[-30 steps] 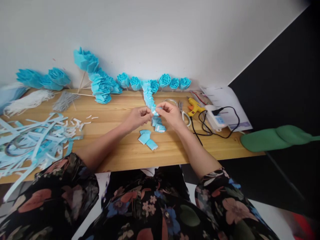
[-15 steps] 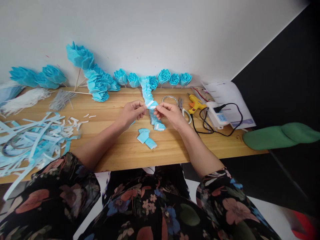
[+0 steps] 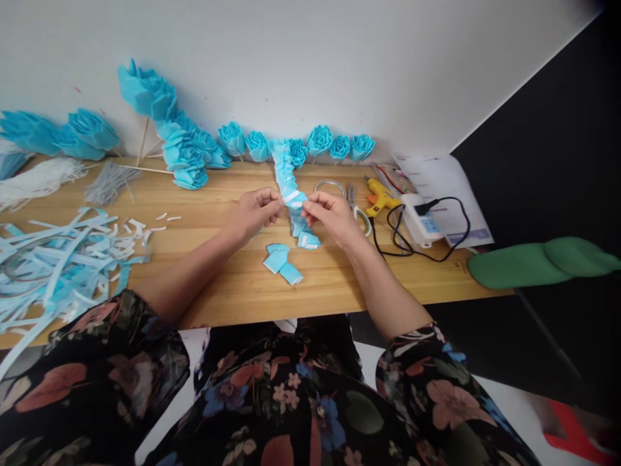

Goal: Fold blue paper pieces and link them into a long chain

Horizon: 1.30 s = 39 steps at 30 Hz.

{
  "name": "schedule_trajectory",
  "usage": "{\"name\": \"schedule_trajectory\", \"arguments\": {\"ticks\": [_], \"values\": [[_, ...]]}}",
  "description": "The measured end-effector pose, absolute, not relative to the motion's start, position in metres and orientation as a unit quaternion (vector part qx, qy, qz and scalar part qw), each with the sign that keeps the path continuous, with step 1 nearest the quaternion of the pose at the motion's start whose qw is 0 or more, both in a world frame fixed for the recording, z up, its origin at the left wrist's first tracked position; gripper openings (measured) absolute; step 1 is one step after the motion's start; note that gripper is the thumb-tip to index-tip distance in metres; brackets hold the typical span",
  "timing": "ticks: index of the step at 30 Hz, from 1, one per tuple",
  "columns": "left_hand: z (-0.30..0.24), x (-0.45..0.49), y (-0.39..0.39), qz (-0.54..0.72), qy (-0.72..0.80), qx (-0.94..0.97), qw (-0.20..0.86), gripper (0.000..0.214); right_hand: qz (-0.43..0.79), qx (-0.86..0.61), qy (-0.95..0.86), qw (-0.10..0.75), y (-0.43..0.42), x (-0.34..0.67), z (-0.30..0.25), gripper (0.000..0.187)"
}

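Between the fingertips of my two hands is a small light-blue petal piece [image 3: 294, 200] with white strips on it. My left hand [image 3: 257, 212] pinches its left end, fingers curled. At the right end, my right hand [image 3: 330, 217] pinches it between thumb and fingers. Behind it, a row of overlapping blue petals [image 3: 284, 169] runs back toward the wall. Another blue piece with a white strip [image 3: 308, 241] lies just in front of the hands, and a few loose blue pieces [image 3: 283, 263] rest nearer the table edge.
Blue flowers [image 3: 187, 152] line the wall. Blue and white scraps [image 3: 63, 265] cover the left side, near grey stems [image 3: 110, 182]. To the right are a tape roll [image 3: 330, 183], scissors [image 3: 361, 220], a yellow glue gun [image 3: 381, 197], a power strip [image 3: 424, 223] and a green bottle [image 3: 528, 262].
The view has shifted slightly. Both hands keep their pinch on the blue piece, and it looks a little flatter between them.
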<state>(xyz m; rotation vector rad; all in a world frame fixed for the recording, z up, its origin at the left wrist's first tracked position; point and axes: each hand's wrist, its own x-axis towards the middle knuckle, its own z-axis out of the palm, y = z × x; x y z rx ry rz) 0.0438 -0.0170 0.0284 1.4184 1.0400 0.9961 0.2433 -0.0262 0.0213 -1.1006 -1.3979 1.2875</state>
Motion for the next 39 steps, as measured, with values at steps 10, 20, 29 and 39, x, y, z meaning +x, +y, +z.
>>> {"name": "schedule_trajectory", "arguments": {"ticks": [10,20,29,39], "values": [[0.017,0.048,-0.022,0.522,0.455,0.656,0.299,0.008,0.455,-0.479,-0.582,0.474,-0.026,0.238,0.011,0.030],[0.010,0.050,-0.026,0.420,0.463,0.742,0.244,0.011,0.407,-0.477,-0.630,0.458,-0.031,0.234,0.011,0.025],[0.007,0.050,-0.027,0.409,0.456,0.748,0.255,0.011,0.318,-0.476,-0.693,0.438,-0.035,0.232,0.012,0.017],[0.009,0.052,-0.029,0.400,0.454,0.751,0.264,0.014,0.293,-0.484,-0.705,0.428,-0.037,0.231,0.013,0.015]]}}
